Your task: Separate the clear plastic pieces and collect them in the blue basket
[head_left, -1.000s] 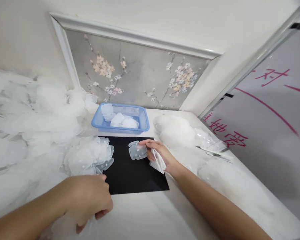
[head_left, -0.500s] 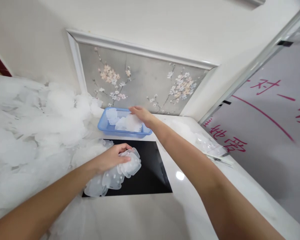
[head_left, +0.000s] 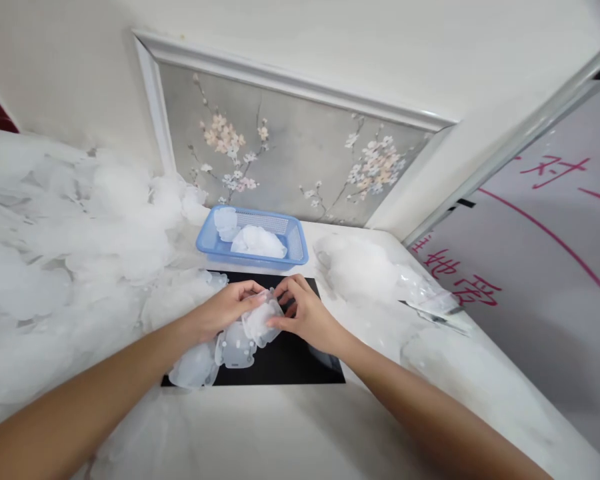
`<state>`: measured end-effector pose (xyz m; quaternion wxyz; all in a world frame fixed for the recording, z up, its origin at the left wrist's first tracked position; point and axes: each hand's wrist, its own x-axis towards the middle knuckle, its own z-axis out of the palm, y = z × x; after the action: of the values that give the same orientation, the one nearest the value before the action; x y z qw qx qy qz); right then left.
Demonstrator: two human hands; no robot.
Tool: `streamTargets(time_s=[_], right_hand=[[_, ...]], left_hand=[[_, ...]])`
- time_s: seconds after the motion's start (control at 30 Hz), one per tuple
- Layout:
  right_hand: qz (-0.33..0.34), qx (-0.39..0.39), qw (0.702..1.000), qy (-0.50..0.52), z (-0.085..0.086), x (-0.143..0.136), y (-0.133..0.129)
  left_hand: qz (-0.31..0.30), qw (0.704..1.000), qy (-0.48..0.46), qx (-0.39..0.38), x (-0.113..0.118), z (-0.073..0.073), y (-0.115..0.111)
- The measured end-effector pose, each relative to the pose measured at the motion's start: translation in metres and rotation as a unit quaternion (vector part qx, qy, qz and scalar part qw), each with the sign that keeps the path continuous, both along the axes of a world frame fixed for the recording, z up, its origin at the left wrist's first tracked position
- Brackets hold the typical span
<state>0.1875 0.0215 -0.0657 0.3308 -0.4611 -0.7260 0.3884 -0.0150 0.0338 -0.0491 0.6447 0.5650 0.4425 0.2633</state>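
Observation:
My left hand (head_left: 233,308) is closed on a translucent white piece (head_left: 263,321) with a wavy edge, held above a black mat (head_left: 295,367). My right hand (head_left: 305,312) reaches the same piece from the right, its thumb and fingertips curled at the edge; whether it grips is hard to make out. Below my left hand, similar translucent pieces (head_left: 237,347) overlap on the mat's left part. Behind the mat, a blue basket (head_left: 295,241) contains a white heap of pieces (head_left: 259,242) and one piece (head_left: 226,223) leaning at its left end.
A large pile of translucent pieces (head_left: 105,227) covers the left side. Right of the basket lies another white heap (head_left: 360,267) beside clear plastic wrapping (head_left: 425,287). A framed floral panel (head_left: 290,147) stands behind, and a whiteboard (head_left: 545,267) with red writing is at the right.
My right hand has moved from the basket down and toward me, to the piece in my left hand. The basket's inside now shows fully. The view has shifted slightly.

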Motion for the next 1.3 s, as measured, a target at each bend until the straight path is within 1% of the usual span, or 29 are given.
streamTargets(time_s=[0.07,0.13,0.2,0.27,0.33,0.43,0.53,0.67,0.83,1.3], right_hand=[[-0.005,-0.030,0.999,0.033,-0.007,0.005,0.000],[0.001,-0.062,0.996,0.065,-0.011,0.010,0.004],[-0.003,-0.111,0.988,0.111,-0.013,0.018,0.010],[-0.022,-0.164,0.971,0.170,-0.014,0.026,0.014],[-0.037,-0.201,0.953,0.224,-0.014,0.034,0.017],[-0.035,-0.243,0.926,0.286,-0.014,0.044,0.020],[-0.027,-0.274,0.900,0.339,-0.015,0.051,0.022],[-0.015,-0.290,0.882,0.371,-0.017,0.055,0.025],[-0.013,-0.303,0.873,0.382,-0.018,0.057,0.027],[-0.008,-0.293,0.876,0.383,-0.019,0.055,0.026]], left_hand=[[0.008,1.000,0.005,-0.005,0.001,0.000,-0.001],[0.043,0.999,0.012,0.005,0.003,-0.001,-0.001],[0.080,0.997,0.016,0.015,0.003,-0.004,0.000],[0.096,0.995,0.019,0.020,0.003,-0.006,0.002],[0.099,0.995,0.022,0.020,0.003,-0.008,0.003],[0.112,0.993,0.022,0.010,0.004,-0.009,0.006],[0.132,0.991,0.012,-0.011,0.007,-0.005,0.007],[0.148,0.988,0.011,-0.030,0.012,0.003,0.007],[0.150,0.988,0.019,-0.041,0.014,0.007,0.008],[0.140,0.988,0.032,-0.048,0.015,0.010,0.008]])
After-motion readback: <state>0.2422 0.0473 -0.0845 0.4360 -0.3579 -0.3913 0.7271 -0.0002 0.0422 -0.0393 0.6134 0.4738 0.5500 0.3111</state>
